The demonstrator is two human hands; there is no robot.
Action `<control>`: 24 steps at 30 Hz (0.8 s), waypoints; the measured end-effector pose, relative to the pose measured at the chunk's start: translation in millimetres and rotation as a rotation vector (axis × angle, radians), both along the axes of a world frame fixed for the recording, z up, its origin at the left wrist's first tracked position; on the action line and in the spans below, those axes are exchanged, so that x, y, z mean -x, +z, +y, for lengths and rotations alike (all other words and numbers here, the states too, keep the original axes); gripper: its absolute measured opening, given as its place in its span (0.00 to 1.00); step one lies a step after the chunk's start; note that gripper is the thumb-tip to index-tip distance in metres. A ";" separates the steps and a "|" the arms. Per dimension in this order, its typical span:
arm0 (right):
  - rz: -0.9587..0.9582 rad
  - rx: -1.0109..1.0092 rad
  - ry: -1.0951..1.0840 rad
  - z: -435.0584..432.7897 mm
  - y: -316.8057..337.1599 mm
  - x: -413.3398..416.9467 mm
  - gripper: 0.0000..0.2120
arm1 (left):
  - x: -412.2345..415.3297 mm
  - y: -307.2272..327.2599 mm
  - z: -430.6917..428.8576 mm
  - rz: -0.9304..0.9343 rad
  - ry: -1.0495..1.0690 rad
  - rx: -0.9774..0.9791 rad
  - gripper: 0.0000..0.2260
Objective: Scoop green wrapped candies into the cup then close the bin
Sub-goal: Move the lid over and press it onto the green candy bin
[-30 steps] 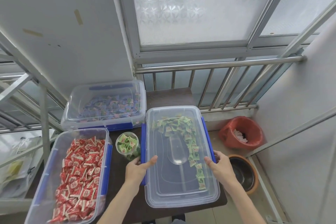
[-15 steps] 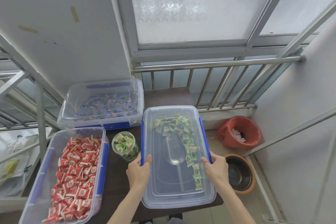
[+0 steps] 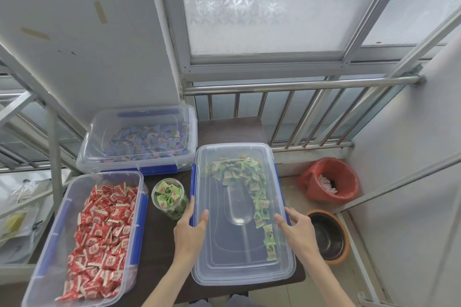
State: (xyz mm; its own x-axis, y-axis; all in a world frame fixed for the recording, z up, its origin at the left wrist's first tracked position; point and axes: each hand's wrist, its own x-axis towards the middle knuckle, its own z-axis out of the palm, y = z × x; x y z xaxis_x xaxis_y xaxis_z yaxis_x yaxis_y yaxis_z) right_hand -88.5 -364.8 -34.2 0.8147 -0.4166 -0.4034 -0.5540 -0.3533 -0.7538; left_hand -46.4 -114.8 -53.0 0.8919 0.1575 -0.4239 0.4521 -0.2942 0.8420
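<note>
A person's left hand (image 3: 190, 230) and right hand (image 3: 296, 228) press on opposite long edges of the clear lid (image 3: 239, 264) covering a bin (image 3: 284, 207) of green wrapped candies (image 3: 245, 169), with a clear scoop (image 3: 239, 207) visible inside. The fingers of both hands are spread flat. Just left of the bin stands a clear cup (image 3: 169, 197) filled with green candies. On the same dark table (image 3: 162, 244) sit an open bin of red candies (image 3: 99, 232) and a lidded bin of blue candies (image 3: 142, 142).
</note>
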 end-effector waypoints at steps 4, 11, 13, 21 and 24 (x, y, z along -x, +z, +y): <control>-0.048 0.069 0.053 9.4 6.1 -0.8 0.13 | -0.7 1.1 1.6 -0.024 -0.024 -0.015 0.27; -0.060 0.063 -0.038 14.2 6.9 -7.7 0.08 | -5.1 4.9 0.0 -0.080 -0.086 -0.068 0.27; 0.000 0.067 -0.049 13.6 2.1 -9.7 0.14 | -6.7 4.8 -3.9 -0.093 -0.101 -0.065 0.28; 0.057 0.132 0.040 19.1 -0.6 -6.0 0.26 | -4.0 0.0 -13.0 -0.031 -0.003 -0.013 0.26; 0.067 0.118 0.038 19.9 2.8 -6.6 0.26 | -2.3 0.4 -12.6 -0.008 0.006 0.000 0.26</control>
State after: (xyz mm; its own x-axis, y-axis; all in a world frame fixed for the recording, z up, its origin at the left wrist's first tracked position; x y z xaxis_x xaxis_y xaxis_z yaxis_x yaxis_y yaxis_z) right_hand -81.9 -344.9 -31.5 0.8034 -0.4341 -0.4077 -0.5866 -0.4589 -0.6673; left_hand -44.1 -127.4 -52.6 0.8943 0.1631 -0.4167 0.4471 -0.2913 0.8457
